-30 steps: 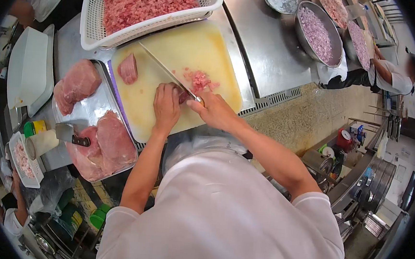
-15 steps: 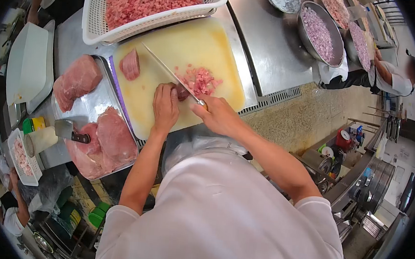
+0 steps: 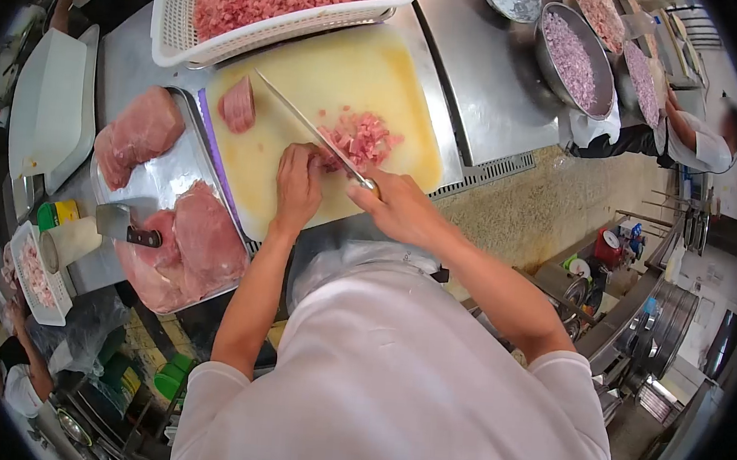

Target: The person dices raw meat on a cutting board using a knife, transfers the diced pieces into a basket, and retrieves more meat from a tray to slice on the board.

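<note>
My right hand (image 3: 400,207) is closed round the handle of a long knife (image 3: 307,125), whose blade slants up and left over the yellowish cutting board (image 3: 278,185). Against the blade's left side, my left hand (image 3: 300,182) presses on a piece of meat with bent fingers, which hide most of it. Diced meat (image 3: 364,139) lies in a pile right of the blade. A larger meat chunk (image 3: 238,105) rests at the board's upper left.
Beyond the board stands a white basket (image 3: 289,24) of diced meat. Left is a metal tray (image 3: 153,194) with big meat pieces and a cleaver (image 3: 125,226). Bowls of chopped food (image 3: 573,60) stand upper right, near a person (image 3: 700,138).
The diced pile right of the blade has grown, and the piece under my left hand shows less. Board, basket and tray have shifted slightly in view. Both hands keep their hold.
</note>
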Action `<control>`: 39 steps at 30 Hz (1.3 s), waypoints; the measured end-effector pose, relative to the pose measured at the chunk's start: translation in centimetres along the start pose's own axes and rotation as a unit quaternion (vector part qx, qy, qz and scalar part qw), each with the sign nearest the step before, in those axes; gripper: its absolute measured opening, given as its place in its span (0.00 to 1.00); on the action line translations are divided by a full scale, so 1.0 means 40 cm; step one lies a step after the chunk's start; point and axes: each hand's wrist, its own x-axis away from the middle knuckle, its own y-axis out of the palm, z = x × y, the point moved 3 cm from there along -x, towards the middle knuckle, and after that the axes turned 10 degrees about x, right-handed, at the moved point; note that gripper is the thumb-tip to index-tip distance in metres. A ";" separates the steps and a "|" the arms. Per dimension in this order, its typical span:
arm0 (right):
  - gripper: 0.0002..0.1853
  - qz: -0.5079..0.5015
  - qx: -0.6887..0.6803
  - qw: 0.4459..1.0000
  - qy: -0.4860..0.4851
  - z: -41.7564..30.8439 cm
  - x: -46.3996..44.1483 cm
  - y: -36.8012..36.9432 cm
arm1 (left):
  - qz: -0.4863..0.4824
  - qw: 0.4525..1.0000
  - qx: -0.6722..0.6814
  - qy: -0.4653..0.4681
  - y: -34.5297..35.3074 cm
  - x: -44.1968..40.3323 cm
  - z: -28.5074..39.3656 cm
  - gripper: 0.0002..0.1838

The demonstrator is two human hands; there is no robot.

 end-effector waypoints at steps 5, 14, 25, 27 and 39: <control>0.22 0.075 -0.035 0.995 -0.055 0.049 -0.039 0.075 | -0.035 0.998 -0.050 0.026 0.006 -0.008 -0.008 0.06; 0.22 0.022 -0.030 0.999 0.029 0.008 0.005 0.034 | 0.005 1.000 0.028 -0.009 -0.019 -0.002 0.009 0.05; 0.22 0.089 -0.022 0.994 -0.061 0.048 -0.081 0.125 | -0.048 0.998 -0.030 0.032 -0.023 -0.020 -0.006 0.07; 0.21 0.092 -0.012 0.994 -0.060 0.058 -0.113 0.134 | -0.046 0.998 -0.034 0.034 -0.021 -0.017 0.000 0.07; 0.17 0.037 0.094 0.985 -0.142 0.046 0.043 -0.048 | 0.197 0.980 -0.008 0.026 -0.106 -0.024 0.110 0.08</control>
